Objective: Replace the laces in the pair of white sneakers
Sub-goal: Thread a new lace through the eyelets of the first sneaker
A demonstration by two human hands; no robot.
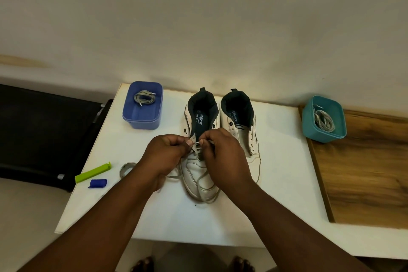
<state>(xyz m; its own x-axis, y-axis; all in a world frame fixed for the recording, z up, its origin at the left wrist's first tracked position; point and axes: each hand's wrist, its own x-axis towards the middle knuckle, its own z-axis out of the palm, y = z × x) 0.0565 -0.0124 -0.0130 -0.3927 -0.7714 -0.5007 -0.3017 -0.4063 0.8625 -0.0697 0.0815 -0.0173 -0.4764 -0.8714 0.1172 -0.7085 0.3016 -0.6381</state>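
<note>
Green clip [93, 172]: lies flat near the table's left edge.
Blue cap [98, 183]: small, just below the green clip.
Blue tub [142, 105]: open, at the table's far left corner; holds a coiled grey lace [144, 98].
Metal ring [127, 169]: on the table, partly hidden by the left wrist.
Table [172, 216]: white top, carrying all items listed.
Left hand [166, 154]: fingers curled, pinching a lace end over the left sneaker's eyelets.
Left sneaker [198, 174]: white with dark lining, toe toward the person; partly laced, grey lace [204, 180] trailing loose over the toe and onto the table.
Right hand [223, 152]: fingers curled, pinching the lace tip right next to the left hand's fingertips.
Right sneaker [240, 126]: white, touching the left sneaker side by side; eyelets show no lace.
Teal tub [323, 118]: open, at the far right on a wooden board [364, 172]; holds bundled grey laces [324, 120].
</note>
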